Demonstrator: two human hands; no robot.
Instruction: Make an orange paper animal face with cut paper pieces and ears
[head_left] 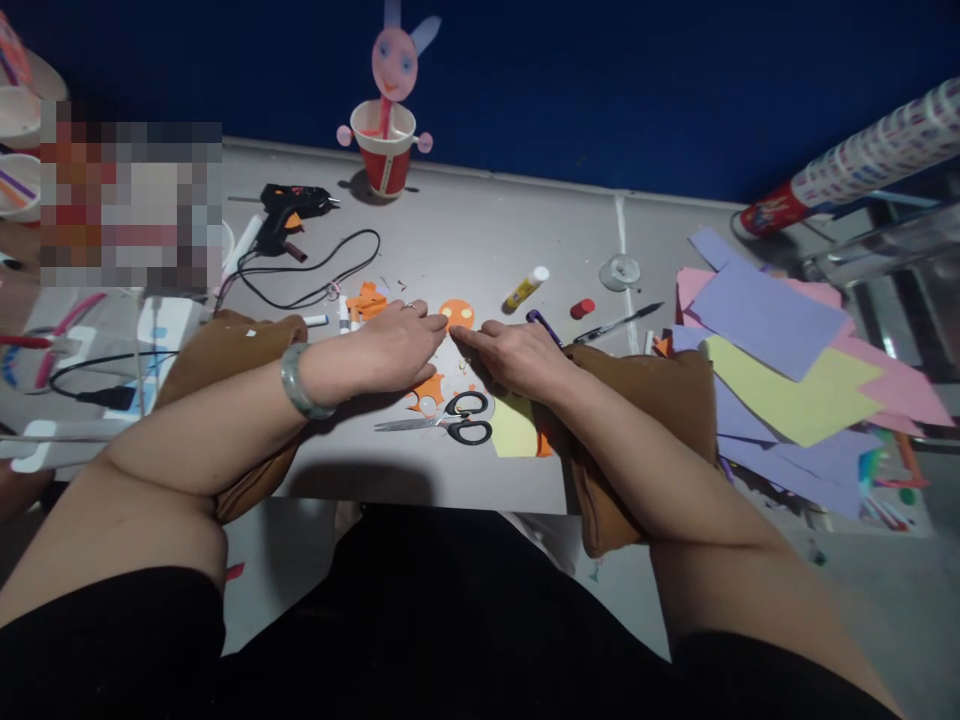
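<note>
My left hand [394, 347] and my right hand [510, 352] lie palm down on the grey table [465, 230], fingertips meeting just below a small orange paper circle [457, 313]. Both sets of fingers reach toward it; whether they pinch something tiny between them cannot be told. A purple pen [543, 326] pokes out behind my right hand. Black-handled scissors [450, 424] lie closed just in front of my hands, beside orange paper scraps [429, 390] and a yellow paper piece [514, 428]. Both forearms rest on brown cushions [660, 400].
A red paper cup with a pink bunny face [384, 150] stands at the back. A black glue gun [289, 212] with cord lies left. A glue stick [526, 288], red cap [582, 308] and black pen [619, 322] lie right of centre. Coloured paper sheets [780, 370] pile at the right.
</note>
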